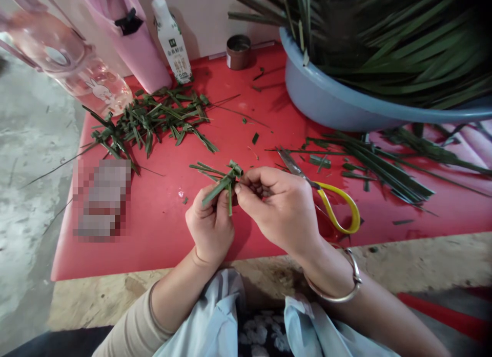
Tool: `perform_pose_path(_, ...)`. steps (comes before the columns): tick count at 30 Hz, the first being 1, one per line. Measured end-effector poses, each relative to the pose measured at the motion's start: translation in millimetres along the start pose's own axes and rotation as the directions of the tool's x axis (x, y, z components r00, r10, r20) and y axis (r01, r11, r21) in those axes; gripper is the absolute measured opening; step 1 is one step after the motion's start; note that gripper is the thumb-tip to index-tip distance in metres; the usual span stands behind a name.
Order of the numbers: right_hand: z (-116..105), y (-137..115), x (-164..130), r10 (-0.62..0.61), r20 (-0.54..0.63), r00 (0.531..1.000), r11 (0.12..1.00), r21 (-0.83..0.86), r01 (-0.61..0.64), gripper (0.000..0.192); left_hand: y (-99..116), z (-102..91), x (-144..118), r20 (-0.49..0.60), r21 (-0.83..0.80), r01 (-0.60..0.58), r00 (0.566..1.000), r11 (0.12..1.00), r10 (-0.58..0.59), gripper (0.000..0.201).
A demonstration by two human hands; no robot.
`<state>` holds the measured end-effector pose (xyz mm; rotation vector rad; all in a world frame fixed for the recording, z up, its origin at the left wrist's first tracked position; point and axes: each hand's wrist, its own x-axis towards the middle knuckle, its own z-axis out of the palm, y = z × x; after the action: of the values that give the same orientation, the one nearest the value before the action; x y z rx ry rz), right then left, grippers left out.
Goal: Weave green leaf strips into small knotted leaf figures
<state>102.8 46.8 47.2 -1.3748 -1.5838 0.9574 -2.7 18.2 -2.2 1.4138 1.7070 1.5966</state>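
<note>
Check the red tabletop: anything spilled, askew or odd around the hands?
Mostly trimmings: cut leaf scraps lie heaped at the far left of the red table. Yellow-handled scissors lie open beside the right hand. Nothing looks spilled or damaged.

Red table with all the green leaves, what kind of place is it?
Probably a handicraft spot: both hands fold a leaf weaving, by scissors, a basin of leaves.

Small green folded leaf-strip piece point(226, 181), loose ends splayed, above red mat.
</note>
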Motion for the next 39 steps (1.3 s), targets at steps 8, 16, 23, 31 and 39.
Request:
perform_pose_path(8, 4, 7, -2, 0.117, 0.095, 0.989, 0.943, 0.301, -0.141, 0.011, 4, -2.2, 2, 0.008, 0.057, 0.05, 0.999, 0.997, -0.05, 0.007)
perform_pose_path(16, -2, 8, 0, 0.036, 0.017, 0.999, 0.978, 0.203, -0.038, 0.018, 13, 2.1, 6, 0.034, -0.18, 0.256, 0.966, 0.95, -0.255, 0.012)
perform_pose_path(23, -4, 8, -1, -0.154, 0.014, 0.988, 0.988, -0.022, 0.154, 0.008, 9, -0.7, 4, 0.034, -0.184, 0.266, 0.964, 0.946, -0.264, 0.013)
perform_pose_path(31, 0, 10, -3, -0.258, -0.032, 0.966, 0.965, -0.046, 0.257, 0.003, 9, 0.5, 2, 0.019, -0.2, 0.281, 0.959, 0.939, -0.283, 0.015)
perform_pose_path(39, 5, 5, -6, -0.19, -0.071, 0.979, 0.974, -0.142, 0.178, 0.007, 3, -0.2, -2, -0.002, -0.129, 0.157, 0.987, 0.979, -0.159, 0.009)
